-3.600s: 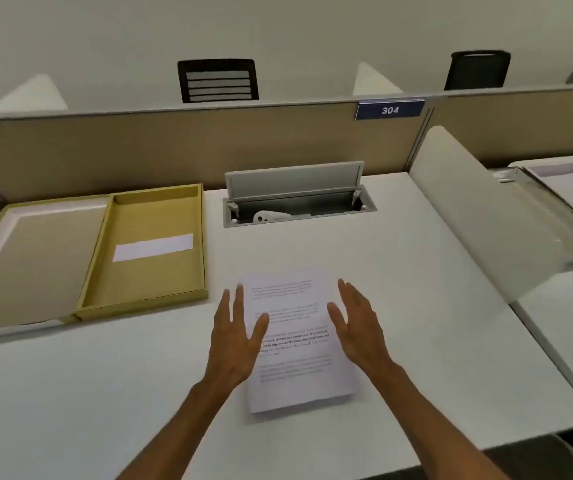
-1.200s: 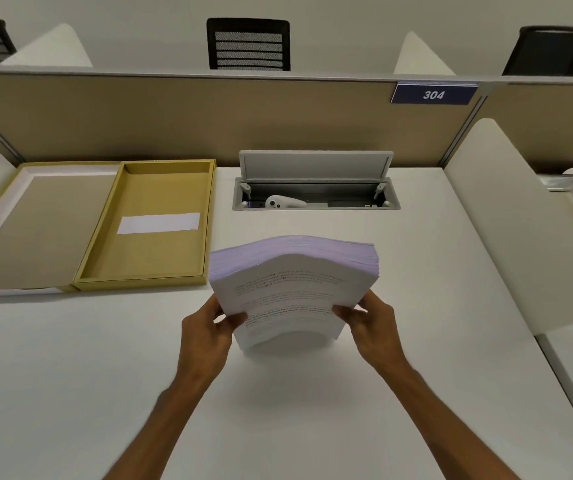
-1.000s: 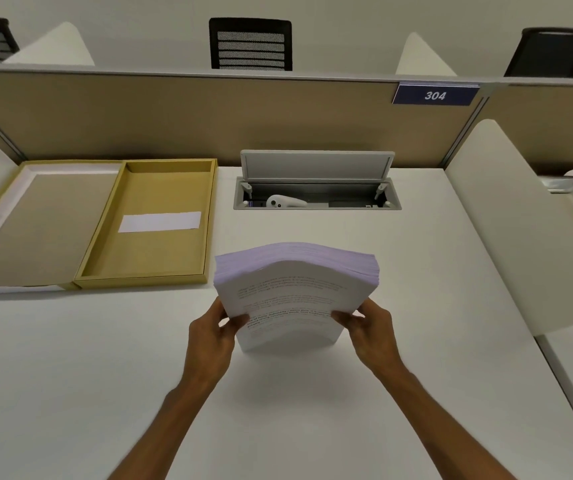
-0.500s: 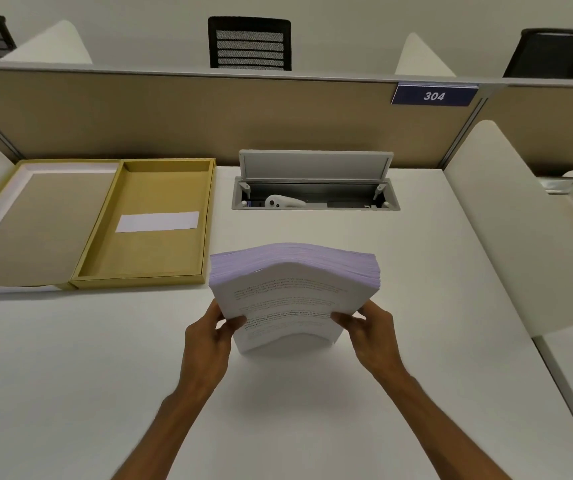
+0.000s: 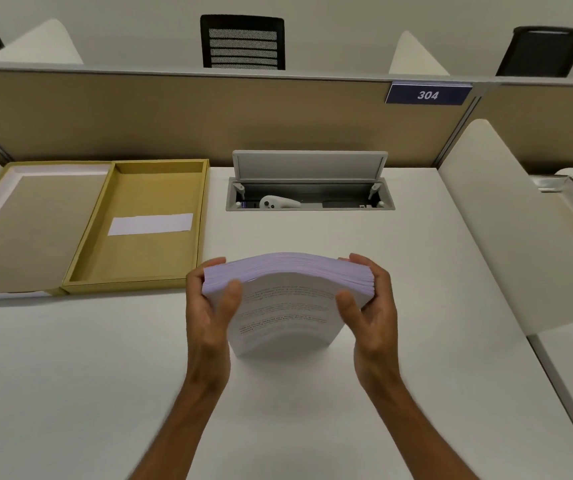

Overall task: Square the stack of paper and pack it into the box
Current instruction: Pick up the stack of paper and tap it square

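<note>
Now left hand (image 5: 208, 306), right hand (image 5: 369, 306) higher up paper stack (image 5: 285, 303); both grips clamped on its sides.

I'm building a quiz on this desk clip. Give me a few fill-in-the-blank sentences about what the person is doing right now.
1. Both hands grip the stack of paper, which stands on its ____ edge on the desk.
2. The open yellow box lies to the ____ of the stack.
3. Inside the box lies a ____ slip of paper.
4. The blue sign on the partition reads ____.

Missing words: bottom; left; white; 304
</note>
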{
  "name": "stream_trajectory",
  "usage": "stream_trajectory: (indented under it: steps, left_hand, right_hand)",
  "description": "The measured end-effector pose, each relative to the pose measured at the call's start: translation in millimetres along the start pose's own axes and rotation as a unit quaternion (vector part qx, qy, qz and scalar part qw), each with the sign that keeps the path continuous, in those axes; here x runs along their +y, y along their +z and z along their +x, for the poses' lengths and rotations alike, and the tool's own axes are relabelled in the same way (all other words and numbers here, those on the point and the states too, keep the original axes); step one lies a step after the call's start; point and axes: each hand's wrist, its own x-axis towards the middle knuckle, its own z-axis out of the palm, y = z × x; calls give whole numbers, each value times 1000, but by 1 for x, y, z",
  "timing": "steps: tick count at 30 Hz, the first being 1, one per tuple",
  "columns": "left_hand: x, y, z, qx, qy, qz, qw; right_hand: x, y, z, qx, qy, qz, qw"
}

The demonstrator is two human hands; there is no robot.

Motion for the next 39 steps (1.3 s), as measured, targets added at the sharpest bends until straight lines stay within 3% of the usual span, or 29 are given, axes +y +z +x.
stream_trajectory:
  steps: [4, 7, 15, 21, 25, 30, 34, 39]
  left_hand:
    - [8, 23, 7, 118, -42, 14, 992]
    - [7, 32, 12, 182, -61, 43, 980]
    - [9, 38, 16, 232, -62, 69, 968]
    - [6, 33, 16, 191, -65, 63, 977]
    - [-2, 11, 15, 55, -41, -8, 998]
    - [-22, -23, 10, -62, -98, 108, 987]
    - [-24, -48, 18, -52, -83, 185, 978]
    - [-14, -49, 20, -20, -29, 248, 968]
  right_hand:
    - [-16, 26, 7, 114, 27, 46, 992]
    - [-15, 35, 15, 178, 46, 20, 983]
    - [-9, 35, 27, 188, 57, -21, 980]
    - [-10, 31, 28, 153, 62, -8, 986]
    - [-9, 8, 26, 39, 43, 15, 998]
    - [6, -21, 18, -80, 81, -33, 993]
    - [13, -40, 23, -103, 54, -84, 990]
    - [20, -43, 30, -72, 47, -112, 990]
